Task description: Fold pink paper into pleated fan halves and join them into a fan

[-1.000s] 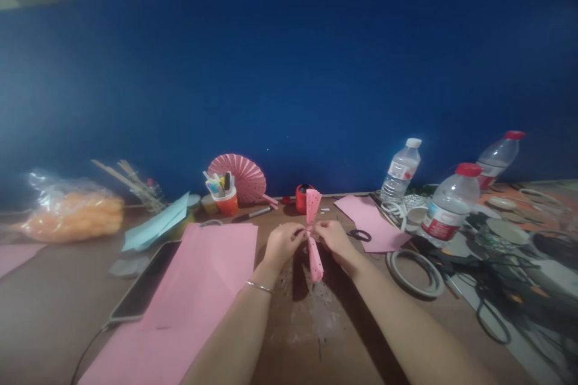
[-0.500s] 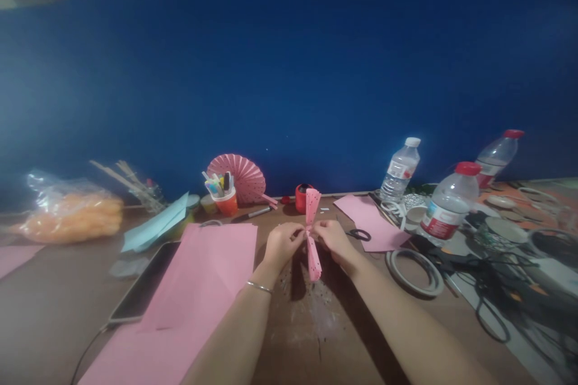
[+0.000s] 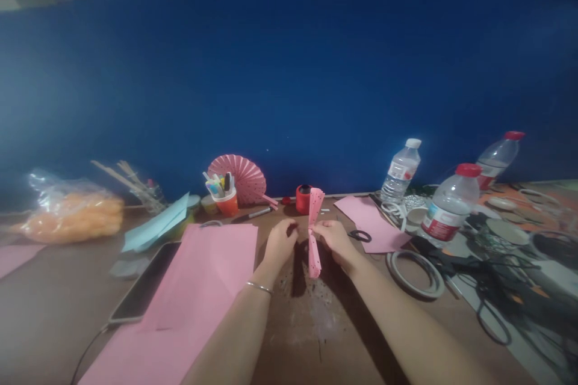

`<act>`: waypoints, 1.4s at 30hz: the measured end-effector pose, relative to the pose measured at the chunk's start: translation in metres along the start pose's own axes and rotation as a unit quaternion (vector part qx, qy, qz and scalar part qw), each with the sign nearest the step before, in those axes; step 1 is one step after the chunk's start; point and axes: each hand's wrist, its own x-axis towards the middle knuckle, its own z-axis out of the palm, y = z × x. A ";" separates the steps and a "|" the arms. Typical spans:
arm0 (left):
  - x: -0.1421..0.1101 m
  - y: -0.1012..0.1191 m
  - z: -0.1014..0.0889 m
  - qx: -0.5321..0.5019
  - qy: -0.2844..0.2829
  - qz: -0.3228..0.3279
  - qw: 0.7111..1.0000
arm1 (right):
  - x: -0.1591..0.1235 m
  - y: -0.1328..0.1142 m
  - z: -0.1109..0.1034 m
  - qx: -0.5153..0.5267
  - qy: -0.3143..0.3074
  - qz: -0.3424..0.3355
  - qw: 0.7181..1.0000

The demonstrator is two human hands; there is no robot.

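Observation:
A folded strip of pink dotted paper (image 3: 315, 255) stands on end in front of me, pleated and pinched narrow at its middle. My right hand (image 3: 336, 242) grips that narrow middle from the right side, with thumb and fingers closed on it. Just left of the paper, apart from it, is my left hand (image 3: 280, 245). Its fingers are curled in a pinch, and anything small between the tips cannot be made out. Behind the paper stands a small red container (image 3: 303, 200) with a dark top, partly hidden.
Pink sheets (image 3: 212, 264) and a tablet-like device (image 3: 147, 283) lie left. Behind are a pen cup (image 3: 227, 201), a pleated pink fan (image 3: 244, 177) and a marker (image 3: 259, 214). Rightward are black-handled scissors (image 3: 360, 236), tape rolls (image 3: 415, 277), bottles (image 3: 451, 204) and cables.
My left hand has let go of the folded paper's middle and drawn slightly left. My right hand still grips the paper, which has tilted and shifted a little rightward.

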 end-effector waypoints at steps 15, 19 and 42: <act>0.004 0.016 0.004 -0.184 -0.087 -0.148 0.968 | 0.001 0.003 0.003 -0.031 0.012 0.003 0.999; 0.005 0.008 0.008 -0.223 -0.101 -0.183 0.952 | 0.001 0.001 0.004 -0.030 0.003 0.000 1.000; -0.002 0.029 -0.020 -0.342 -0.254 -0.184 0.885 | 0.009 -0.003 -0.014 -0.127 -0.169 -0.074 0.975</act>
